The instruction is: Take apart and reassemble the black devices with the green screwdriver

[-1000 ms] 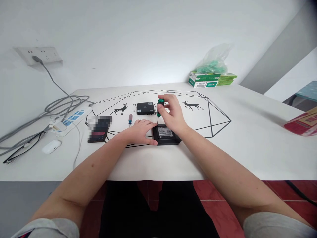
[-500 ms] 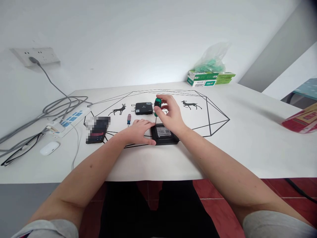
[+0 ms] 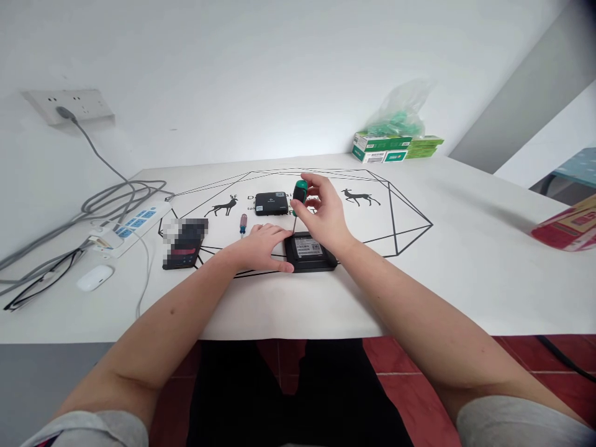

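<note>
My right hand [image 3: 326,214] is closed around the green-and-black handle of a screwdriver [image 3: 300,191]. Its thin shaft points down at the far left corner of a flat black electronic box [image 3: 314,264], and its handle leans a little to the right. White labels show on the upward face of that box. At the box's left side, my left hand [image 3: 263,248] grips the edge, with the thumb at the near corner and the index finger by the far corner. The very tip of the shaft is too small to make out.
Behind my hands lies a second black box [image 3: 271,203], with a small screwdriver [image 3: 243,225] left of it. A phone [image 3: 187,245], white case [image 3: 95,278], glasses [image 3: 44,280] and power strip [image 3: 135,226] with cables are at left. Green boxes [image 3: 382,146] stand against the wall.
The screwdriver's handle has tipped slightly to the right, and my right hand has shifted a little with it. My left hand keeps its place on the box.
</note>
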